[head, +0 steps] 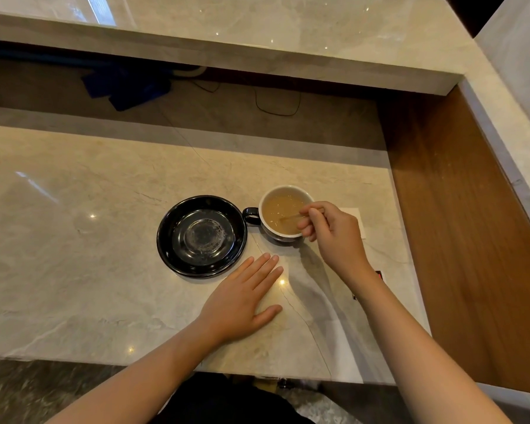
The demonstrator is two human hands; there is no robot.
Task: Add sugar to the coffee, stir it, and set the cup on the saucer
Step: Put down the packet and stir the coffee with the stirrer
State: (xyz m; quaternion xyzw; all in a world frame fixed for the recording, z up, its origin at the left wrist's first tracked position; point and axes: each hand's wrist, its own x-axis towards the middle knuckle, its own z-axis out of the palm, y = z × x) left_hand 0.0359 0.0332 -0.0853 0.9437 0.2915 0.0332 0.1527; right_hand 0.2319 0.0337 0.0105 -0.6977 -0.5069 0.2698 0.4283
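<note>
The cup [283,212] of milky coffee stood on the marble counter [74,240], just right of the empty black saucer [201,235], its handle toward the saucer. The right hand [331,232] pinched what looked like a thin wooden stirrer [290,217] dipped into the coffee. The left hand [242,298] lay flat and empty on the counter.

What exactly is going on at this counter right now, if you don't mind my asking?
A person is stirring a cup of milky coffee with a thin wooden stirrer, pinched in the right hand. The left hand lies flat and empty on the marble counter. The black saucer sits bare just left of the cup, whose handle points toward it, so the cup is not on it yet.
</note>
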